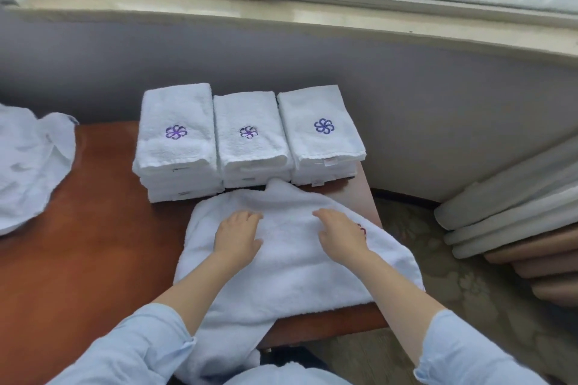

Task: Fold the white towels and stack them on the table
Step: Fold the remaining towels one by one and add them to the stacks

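Three towel stacks [250, 141], two hands [239, 234]

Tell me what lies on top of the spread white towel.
The left hand and right hand rest on the towel. The right hand covers part of a red mark, so its shape is hidden.

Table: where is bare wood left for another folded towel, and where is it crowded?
Free: the table left of centre, between the crumpled towels and the spread towel. Crowded: the right, with three folded stacks, left hand and right hand.
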`<state>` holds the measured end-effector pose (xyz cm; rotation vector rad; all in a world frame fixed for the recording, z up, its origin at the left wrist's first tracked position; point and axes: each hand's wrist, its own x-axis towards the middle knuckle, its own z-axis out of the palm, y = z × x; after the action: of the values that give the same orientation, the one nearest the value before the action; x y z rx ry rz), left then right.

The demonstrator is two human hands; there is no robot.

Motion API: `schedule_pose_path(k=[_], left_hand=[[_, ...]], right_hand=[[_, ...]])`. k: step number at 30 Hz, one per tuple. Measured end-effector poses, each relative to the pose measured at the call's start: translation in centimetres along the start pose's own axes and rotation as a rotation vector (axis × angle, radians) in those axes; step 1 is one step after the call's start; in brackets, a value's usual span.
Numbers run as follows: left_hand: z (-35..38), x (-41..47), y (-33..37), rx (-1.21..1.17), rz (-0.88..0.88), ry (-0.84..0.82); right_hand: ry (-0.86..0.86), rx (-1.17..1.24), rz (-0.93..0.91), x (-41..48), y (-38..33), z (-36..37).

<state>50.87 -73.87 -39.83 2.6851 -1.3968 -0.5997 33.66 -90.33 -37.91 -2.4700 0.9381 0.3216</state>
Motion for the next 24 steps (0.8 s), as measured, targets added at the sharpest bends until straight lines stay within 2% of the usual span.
schedule_pose_path(k=[8, 13, 17, 20, 24], left_hand=[[1.9, 0.4, 1.1, 0.018, -0.11, -0.029], [2.4, 0.2, 1.2, 0.071, -0.12, -0.053], [1.2, -0.2, 1.0, -0.156, -0.107, -0.032], [-0.3, -0.8, 1.1, -0.276, -0.033, -0.037], [-3.0, -1.8, 1.3, -0.289, 0.019, -0.012]], right_hand=[[-0.134, -0.211, -0.104, 2.7, 1.1, 0.4], [-0.123, -0.269, -0.121, 2.9, 1.3, 1.2], [-0.087, -0.295, -0.137, 2.5, 1.4, 1.4], [-0.066, -0.328, -0.195, 2.5, 0.9, 0.9], [-0.101, -0.207, -0.219, 1.6, -0.5, -0.3]])
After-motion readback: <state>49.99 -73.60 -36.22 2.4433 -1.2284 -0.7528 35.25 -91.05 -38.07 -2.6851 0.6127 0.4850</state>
